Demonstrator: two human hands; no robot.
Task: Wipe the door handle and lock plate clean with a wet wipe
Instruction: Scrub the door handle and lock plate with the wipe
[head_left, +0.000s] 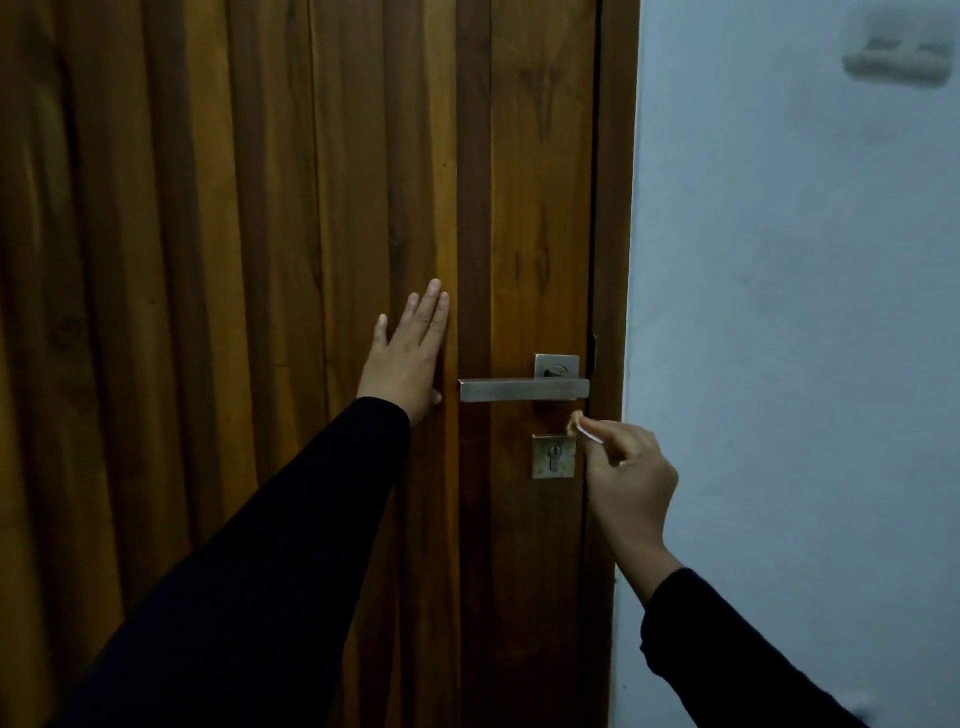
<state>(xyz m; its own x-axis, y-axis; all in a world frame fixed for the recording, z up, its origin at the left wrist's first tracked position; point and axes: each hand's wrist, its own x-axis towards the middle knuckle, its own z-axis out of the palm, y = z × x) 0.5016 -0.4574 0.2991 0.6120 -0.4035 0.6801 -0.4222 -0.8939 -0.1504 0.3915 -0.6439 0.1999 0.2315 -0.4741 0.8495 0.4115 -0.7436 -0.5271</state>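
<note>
Right hand (631, 470) pinches wet wipe (584, 428) between handle (522, 390) and lock plate (554, 456); left hand (408, 353) flat on door (234, 208).

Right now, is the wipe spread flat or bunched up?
Bunched: the wipe is a small wad pinched in the right hand, above the lock plate.

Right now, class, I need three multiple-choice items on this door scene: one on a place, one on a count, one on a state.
1. Where is the wet wipe?
A. between the door handle and the lock plate
B. above the handle
C. on the wall

2. How many keyholes does the lock plate show?
A. none
B. one
C. three

3. How is the left hand?
A. fist
B. gripping the handle
C. flat on the door

Answers: 1 A, the right hand pinches it there. 2 B, a single slot shows. 3 C, straight fingers lie on the wood.
</note>
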